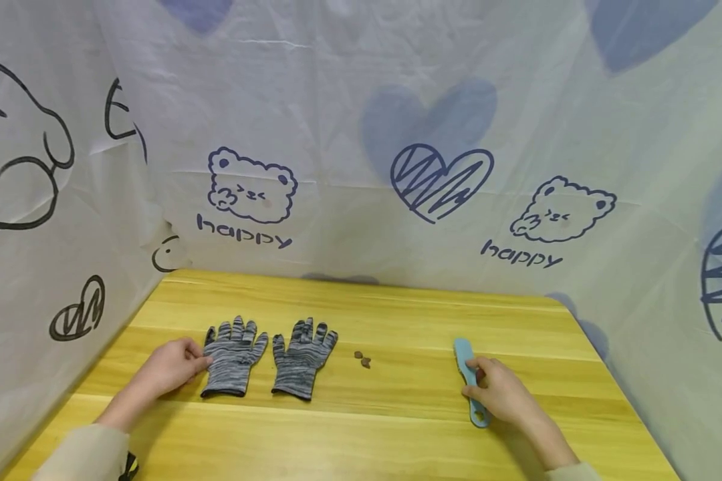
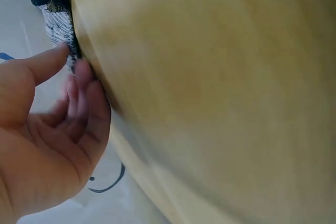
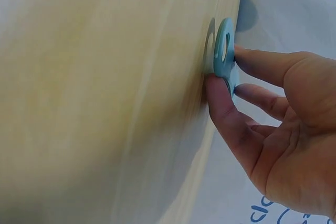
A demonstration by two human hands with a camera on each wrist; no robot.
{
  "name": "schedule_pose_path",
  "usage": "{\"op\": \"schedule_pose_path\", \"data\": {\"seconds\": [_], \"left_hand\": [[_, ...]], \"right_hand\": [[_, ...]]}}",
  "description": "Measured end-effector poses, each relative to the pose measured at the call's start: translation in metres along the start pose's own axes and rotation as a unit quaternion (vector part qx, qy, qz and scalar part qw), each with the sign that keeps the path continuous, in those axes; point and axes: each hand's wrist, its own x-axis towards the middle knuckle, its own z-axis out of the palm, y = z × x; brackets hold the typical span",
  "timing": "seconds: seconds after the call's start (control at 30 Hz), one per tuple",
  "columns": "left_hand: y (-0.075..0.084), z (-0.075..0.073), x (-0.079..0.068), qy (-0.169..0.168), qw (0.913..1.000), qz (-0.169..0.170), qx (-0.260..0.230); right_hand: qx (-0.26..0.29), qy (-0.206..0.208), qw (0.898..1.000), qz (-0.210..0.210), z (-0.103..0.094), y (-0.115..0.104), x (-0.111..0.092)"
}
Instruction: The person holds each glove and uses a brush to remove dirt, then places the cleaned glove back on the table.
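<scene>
Two grey-and-black knitted gloves lie flat, side by side, on the wooden table (image 1: 397,441). My left hand (image 1: 171,367) is at the outer edge of the left glove (image 1: 231,361). In the left wrist view, the thumb and curled fingers (image 2: 94,103) meet at that glove's edge (image 2: 59,24), pinching it. Beside it lies the right glove (image 1: 301,361), untouched. Toward the right side, my right hand (image 1: 505,394) holds a light-blue brush (image 1: 464,354) between thumb and fingers. Its handle end with a hole (image 3: 224,51) shows close to the tabletop in the right wrist view.
Small brown bits (image 1: 366,363) lie on the table between the right glove and the brush. Behind the table hangs a pale cloth (image 1: 337,147) printed with hearts and bears, and it also runs down both sides. A dark object (image 1: 130,465) shows by the left sleeve.
</scene>
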Motion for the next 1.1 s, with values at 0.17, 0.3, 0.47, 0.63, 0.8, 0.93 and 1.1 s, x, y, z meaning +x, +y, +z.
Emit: {"op": "schedule_pose_path", "data": {"seconds": [0.17,0.3,0.47,0.63,0.8,0.93,1.1], "left_hand": [[0.007,0.002,-0.002,0.073,0.9938,0.054,0.063],[0.013,0.007,-0.004,0.080,0.9877,0.106,0.082],[0.015,0.011,-0.004,0.051,0.9804,0.145,0.123],[0.012,0.013,-0.004,0.021,0.9783,0.164,0.124],[0.009,0.010,-0.001,-0.003,0.9786,0.175,0.109],[0.010,0.009,0.001,-0.003,0.9778,0.181,0.105],[0.015,0.002,-0.003,0.020,0.9804,0.170,0.097]], "right_hand": [[0.021,-0.002,1.000,0.009,0.001,0.001,-0.001],[0.022,0.002,1.000,0.005,0.001,0.001,-0.002],[0.016,0.003,1.000,0.002,0.002,0.001,-0.001],[0.010,0.005,1.000,0.002,0.003,0.000,0.001],[0.018,0.008,1.000,0.005,0.004,-0.001,0.001],[0.030,0.009,1.000,0.003,0.002,-0.001,0.001],[0.000,0.059,0.998,-0.017,-0.013,-0.002,0.001]]}}
